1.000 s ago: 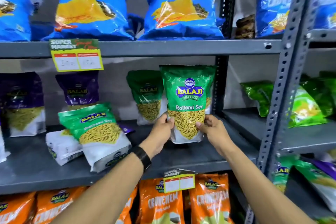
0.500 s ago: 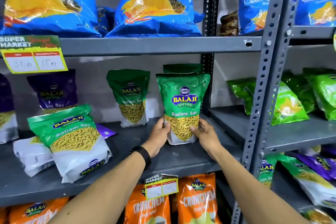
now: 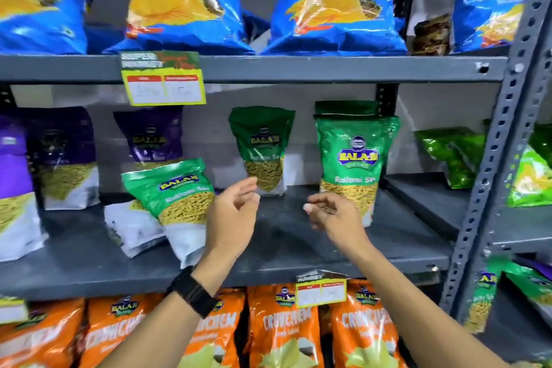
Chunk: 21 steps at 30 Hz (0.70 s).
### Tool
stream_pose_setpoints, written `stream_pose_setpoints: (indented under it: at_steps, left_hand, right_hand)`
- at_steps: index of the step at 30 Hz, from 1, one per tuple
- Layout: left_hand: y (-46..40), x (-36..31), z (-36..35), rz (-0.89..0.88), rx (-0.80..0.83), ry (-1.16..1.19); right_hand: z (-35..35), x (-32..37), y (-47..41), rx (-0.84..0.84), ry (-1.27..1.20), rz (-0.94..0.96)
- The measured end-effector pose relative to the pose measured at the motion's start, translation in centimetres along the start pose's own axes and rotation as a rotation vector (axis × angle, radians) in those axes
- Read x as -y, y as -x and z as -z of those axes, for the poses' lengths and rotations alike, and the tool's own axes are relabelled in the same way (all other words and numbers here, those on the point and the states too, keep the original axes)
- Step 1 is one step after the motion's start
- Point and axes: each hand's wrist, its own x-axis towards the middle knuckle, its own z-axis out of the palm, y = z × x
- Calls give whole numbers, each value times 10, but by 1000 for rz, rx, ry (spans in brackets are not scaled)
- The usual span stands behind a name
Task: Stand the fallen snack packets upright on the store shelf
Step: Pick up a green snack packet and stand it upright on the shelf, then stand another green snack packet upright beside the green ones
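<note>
A green Ratlami Sev packet (image 3: 355, 158) stands upright at the right end of the grey middle shelf (image 3: 298, 239), with another green packet behind it. A second green packet (image 3: 263, 152) stands upright further back. To the left, a green packet (image 3: 179, 197) lies tilted on its back over a white packet (image 3: 131, 227) lying flat. My left hand (image 3: 233, 218) hovers with loose fingers just right of the tilted packet, holding nothing. My right hand (image 3: 331, 215) hangs with curled fingers in front of the standing packet's base, apart from it.
Purple packets (image 3: 149, 137) stand at the shelf's left and back. Blue Crunchem bags (image 3: 185, 6) fill the shelf above, orange ones (image 3: 286, 329) the shelf below. Yellow price tags (image 3: 162, 81) hang on shelf edges. A perforated upright post (image 3: 493, 164) borders the right, with light green packets (image 3: 454, 155) beyond.
Both hands let go of the green packet, which now stands by itself at the shelf's right end. The hands pulled back and shifted left; the view swung left too.
</note>
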Motion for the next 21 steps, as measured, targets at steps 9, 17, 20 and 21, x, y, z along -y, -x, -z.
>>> stream_pose_setpoints:
  at_steps: [9,17,20,21]
  left_hand:
    - [14,48,138,238,-233,-407]
    - [6,67,128,489,11,-20]
    - [11,70,125,457,-27,75]
    - [14,73,128,457,-11,114]
  right_hand:
    - [-143,28,-27,286,100,-287]
    - [-162,35,-22,398,23,-499]
    - [-160,47,-3,315,-8,-433]
    - [-158,51,6,294,-24,-410]
